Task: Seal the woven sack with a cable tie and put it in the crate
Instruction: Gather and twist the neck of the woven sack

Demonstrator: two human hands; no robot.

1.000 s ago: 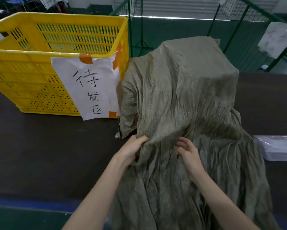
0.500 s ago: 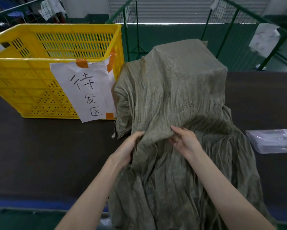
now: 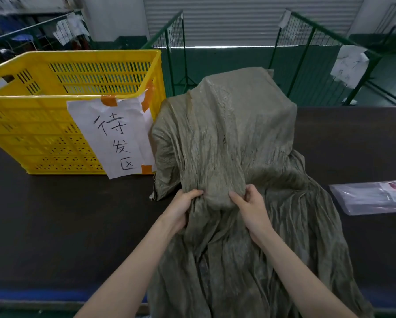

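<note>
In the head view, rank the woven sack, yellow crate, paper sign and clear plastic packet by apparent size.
1. Woven sack, nearest the camera.
2. Yellow crate, partly cut off at the left edge.
3. Paper sign.
4. Clear plastic packet, cut off at the right edge, so unsure.

Dark bench [image 3: 54, 226] carrying a crate, a sack and a plastic packet.

A yellow slatted crate [image 3: 43, 125] stands on the bench left of the grey-green woven sack [image 3: 226, 138], its corner touching the sack. The sack bulges upright, its loose end draped over the bench's near edge. A clear plastic packet [image 3: 373, 197] lies flat, right of the sack.
</note>
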